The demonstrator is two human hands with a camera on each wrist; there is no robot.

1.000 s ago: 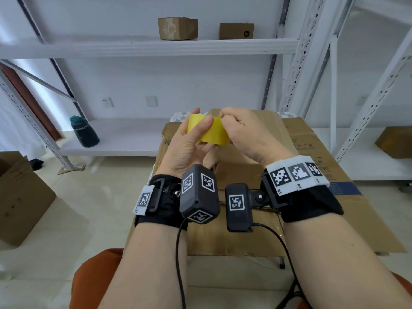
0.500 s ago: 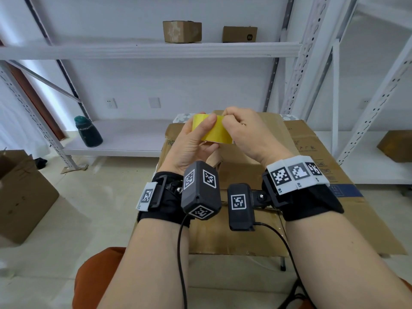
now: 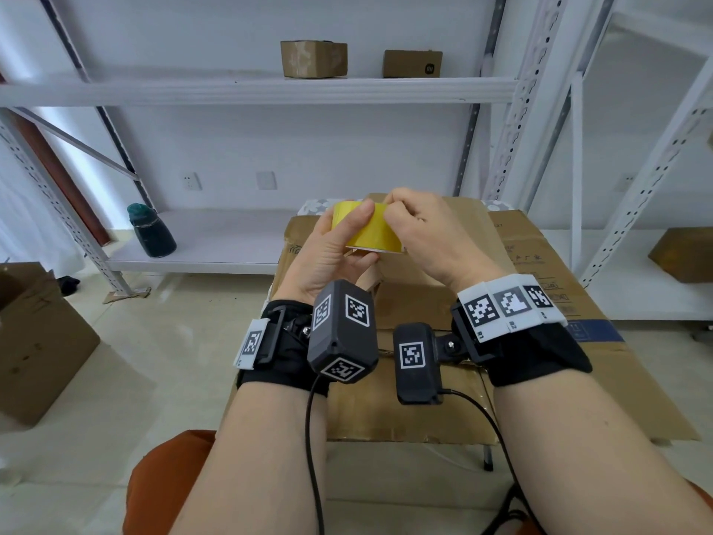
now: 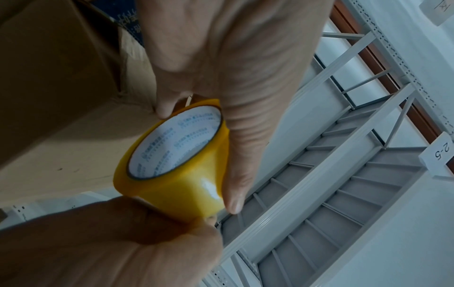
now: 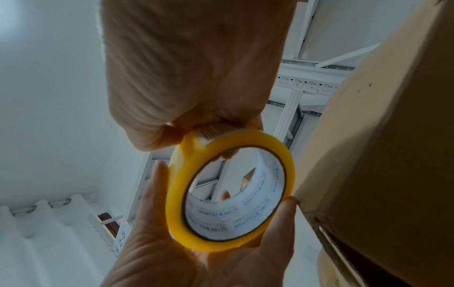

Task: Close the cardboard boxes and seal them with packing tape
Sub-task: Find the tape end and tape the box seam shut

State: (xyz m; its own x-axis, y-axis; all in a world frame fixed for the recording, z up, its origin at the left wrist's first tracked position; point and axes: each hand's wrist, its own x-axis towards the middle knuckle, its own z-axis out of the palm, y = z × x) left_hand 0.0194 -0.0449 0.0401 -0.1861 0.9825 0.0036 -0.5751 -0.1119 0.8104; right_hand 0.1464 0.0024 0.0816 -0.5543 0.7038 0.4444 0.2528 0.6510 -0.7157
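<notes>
Little has moved: left hand (image 3: 332, 249) still grips the tape (image 3: 370, 230) above the box (image 3: 443, 303) — right hand (image 3: 428, 241) pinching its edge. Risk: the lifted end tearing or re-sticking if the pinch slips.

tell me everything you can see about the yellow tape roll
The tape roll is a glossy, translucent yellow ring wound on a white core printed with small blue text. It is held in the air above the cardboard box. The left hand grips it from below, thumb across its outer face, while the right hand pinches at its upper edge. No long strip is pulled out.
</notes>
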